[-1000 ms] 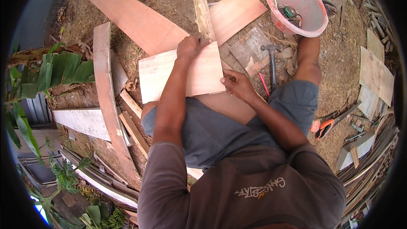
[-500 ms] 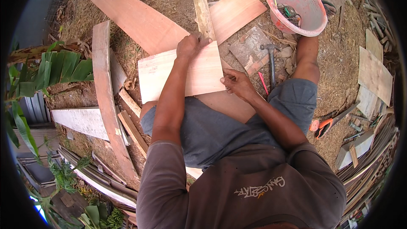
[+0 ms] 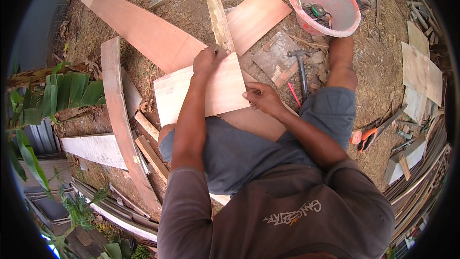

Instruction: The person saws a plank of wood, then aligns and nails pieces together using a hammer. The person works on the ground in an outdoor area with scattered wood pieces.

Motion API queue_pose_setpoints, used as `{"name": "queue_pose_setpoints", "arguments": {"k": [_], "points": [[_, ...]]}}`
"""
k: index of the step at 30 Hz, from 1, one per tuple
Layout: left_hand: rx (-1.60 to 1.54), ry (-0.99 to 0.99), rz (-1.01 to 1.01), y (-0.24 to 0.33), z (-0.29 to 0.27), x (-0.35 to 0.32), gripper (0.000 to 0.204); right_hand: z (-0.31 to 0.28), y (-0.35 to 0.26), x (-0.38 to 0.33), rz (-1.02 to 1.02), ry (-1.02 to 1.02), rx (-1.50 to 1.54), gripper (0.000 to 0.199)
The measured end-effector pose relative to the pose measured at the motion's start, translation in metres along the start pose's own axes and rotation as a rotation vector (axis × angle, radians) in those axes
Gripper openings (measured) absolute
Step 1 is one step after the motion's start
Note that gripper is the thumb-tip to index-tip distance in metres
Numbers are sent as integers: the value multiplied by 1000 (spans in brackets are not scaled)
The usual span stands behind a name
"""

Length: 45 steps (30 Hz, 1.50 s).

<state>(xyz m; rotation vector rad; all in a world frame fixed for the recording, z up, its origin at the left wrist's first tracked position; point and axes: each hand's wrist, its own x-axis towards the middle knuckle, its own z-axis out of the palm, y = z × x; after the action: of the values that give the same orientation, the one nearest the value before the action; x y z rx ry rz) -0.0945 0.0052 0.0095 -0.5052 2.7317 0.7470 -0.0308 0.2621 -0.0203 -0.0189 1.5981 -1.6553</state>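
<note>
A pale rectangular plywood board (image 3: 182, 93) lies tilted across my lap, over the thigh. My left hand (image 3: 210, 61) is closed over its far edge, with the thumb along the corner side. At the board's right edge, the curled fingers of my right hand (image 3: 263, 98) pinch it near the lower corner. A narrow wooden batten (image 3: 214, 7) runs away from the board's far edge, beside my left hand. Beyond the board lie a long reddish plywood strip (image 3: 143, 31) and a shorter plywood piece (image 3: 258, 19).
A claw hammer (image 3: 303, 72) and a pink pencil-like stick (image 3: 293, 94) lie right of the board. Further off stands a pinkish bucket (image 3: 342, 12) with small items inside. A handsaw (image 3: 368, 138) with an orange handle rests at the right. Curved planks (image 3: 115, 91) lie left.
The view has shifted slightly, so the surroundings sit a little further left. Both hands keep their places on the board, with only a small movement of the right fingers.
</note>
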Motion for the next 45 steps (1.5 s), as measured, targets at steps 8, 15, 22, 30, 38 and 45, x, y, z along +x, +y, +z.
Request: {"name": "queue_pose_setpoints", "arguments": {"k": [8, 15, 22, 30, 38, 45], "points": [[-35, 39, 18, -5, 6, -2, 59, 2, 0, -2, 31, -4, 89, 60], [-42, 57, 17, 4, 3, -7, 57, 0, 9, 2, -17, -15, 90, 60], [-44, 61, -4, 7, 2, -6, 57, -2, 13, 4, -27, -57, 130, 59], [123, 231, 166, 18, 8, -12, 43, 2, 11, 1, -50, -25, 70, 58], [218, 415, 148, 22, 41, -49, 25, 12, -5, -3, -112, 87, -196, 54], [264, 464, 176, 25, 53, -70, 32, -2, -29, -6, -57, -37, -373, 59]]}}
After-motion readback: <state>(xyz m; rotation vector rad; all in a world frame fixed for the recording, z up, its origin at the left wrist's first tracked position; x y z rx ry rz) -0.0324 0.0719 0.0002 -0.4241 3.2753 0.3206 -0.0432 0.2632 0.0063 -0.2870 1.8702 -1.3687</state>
